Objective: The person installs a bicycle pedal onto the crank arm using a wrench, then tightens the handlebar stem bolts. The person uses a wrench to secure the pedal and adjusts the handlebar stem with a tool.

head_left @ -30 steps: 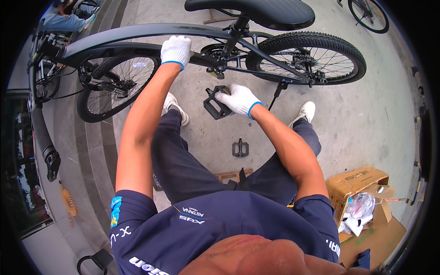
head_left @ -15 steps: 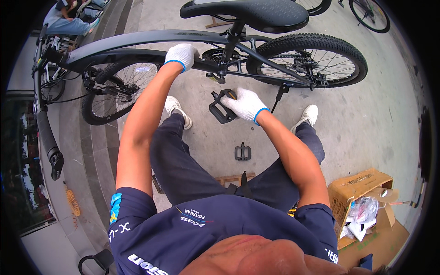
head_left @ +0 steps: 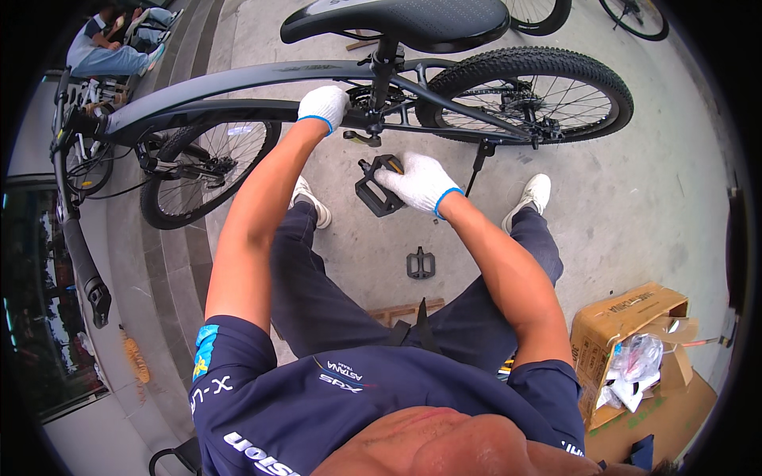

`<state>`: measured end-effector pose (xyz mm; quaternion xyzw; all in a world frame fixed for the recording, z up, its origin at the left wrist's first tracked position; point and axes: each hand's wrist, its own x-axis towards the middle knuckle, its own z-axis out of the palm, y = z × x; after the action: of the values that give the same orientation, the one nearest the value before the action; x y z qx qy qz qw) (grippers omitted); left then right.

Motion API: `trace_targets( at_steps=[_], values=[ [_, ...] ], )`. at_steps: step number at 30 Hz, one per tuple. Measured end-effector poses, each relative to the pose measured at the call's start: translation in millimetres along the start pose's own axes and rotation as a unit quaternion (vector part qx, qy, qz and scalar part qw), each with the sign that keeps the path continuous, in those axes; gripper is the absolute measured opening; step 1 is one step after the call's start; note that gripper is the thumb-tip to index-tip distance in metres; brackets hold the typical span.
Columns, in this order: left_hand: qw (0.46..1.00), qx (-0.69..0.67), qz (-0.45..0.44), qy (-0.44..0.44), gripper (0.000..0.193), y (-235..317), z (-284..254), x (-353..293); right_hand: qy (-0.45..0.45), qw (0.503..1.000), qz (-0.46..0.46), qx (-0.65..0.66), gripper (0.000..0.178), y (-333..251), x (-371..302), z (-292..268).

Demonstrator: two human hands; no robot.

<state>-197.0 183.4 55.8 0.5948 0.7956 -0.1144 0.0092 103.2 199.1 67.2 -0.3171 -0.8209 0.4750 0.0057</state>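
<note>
My right hand (head_left: pixel 425 184), in a white glove with a blue cuff, grips a black bicycle pedal (head_left: pixel 373 198) by its right side. The pedal's threaded axle end points up toward the bike. My gloved left hand (head_left: pixel 324 109) is curled against the lower tube of a dark bicycle frame (head_left: pixel 238 109), just left of the chainring. Its fingertips are hidden, so what it grips does not show. Below and right of that hand, a crank arm (head_left: pixel 362 140) has no pedal on its visible end. A second black pedal (head_left: pixel 421 262) lies on the floor between my legs.
The bicycle stands on its kickstand (head_left: pixel 478 168), saddle (head_left: pixel 397 24) above and rear wheel (head_left: pixel 528 99) to the right. An opened cardboard box (head_left: pixel 595 349) with plastic bags is at lower right. Steps (head_left: pixel 171 254) run along the left. Another person (head_left: pixel 111 47) sits far left.
My left hand has shifted right along the frame toward the chainring. The bicycle now appears farther left in view. My right hand still holds the pedal, slightly left of before.
</note>
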Motion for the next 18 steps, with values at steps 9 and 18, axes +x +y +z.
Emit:
trace_targets(
  at_steps=[9, 18],
  values=[
    [1.000, -0.003, -0.020, 0.011, 0.019, 0, -15, -12, -0.024, 0.972, 0.078, 0.221, 0.068, 14, 27, 44],
    [0.934, -0.289, -0.075, 0.195, 0.028, 5, -42, -100, -0.028, 0.882, 0.106, 0.459, 0.056, -9, 28, 61]
  ],
)
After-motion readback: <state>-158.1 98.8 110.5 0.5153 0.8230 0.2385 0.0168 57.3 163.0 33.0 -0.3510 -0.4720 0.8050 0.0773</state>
